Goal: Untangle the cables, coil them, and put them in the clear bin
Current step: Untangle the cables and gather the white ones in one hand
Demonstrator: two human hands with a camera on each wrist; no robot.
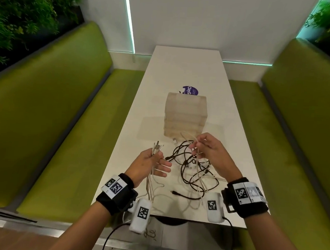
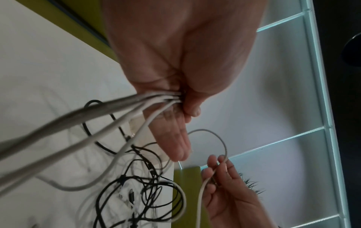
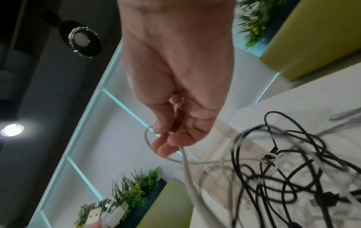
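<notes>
We are holding a bundle of white cables [image 1: 155,150] upright in our left hand [image 1: 150,162], their plug ends sticking up together above the fist; we judge this keeps the already-sorted ends gathered and out of the knot while the rest is being worked loose. In the left wrist view the thumb and forefinger are pinching four or so white strands against the palm, while the other fingers [image 2: 173,143] are lying straight and nearly flat, holding nothing. Our right hand [image 1: 209,148] is lifting one white cable [image 1: 195,148] as a small loop above the tangle [image 1: 194,171]; its thumb and forefinger are closing on the strand and the remaining fingers are loosely curled beside it, so the grip is light, probably to let the cable slide as we trace it. The tangle of black and white cables is lying near the tabletop's near edge, toward its right side, with white strands trailing over that edge. The clear bin [image 1: 186,116] is standing just beyond the tangle along the tabletop's middle; whether it holds any cable we cannot tell. No coiling is under way yet.
</notes>
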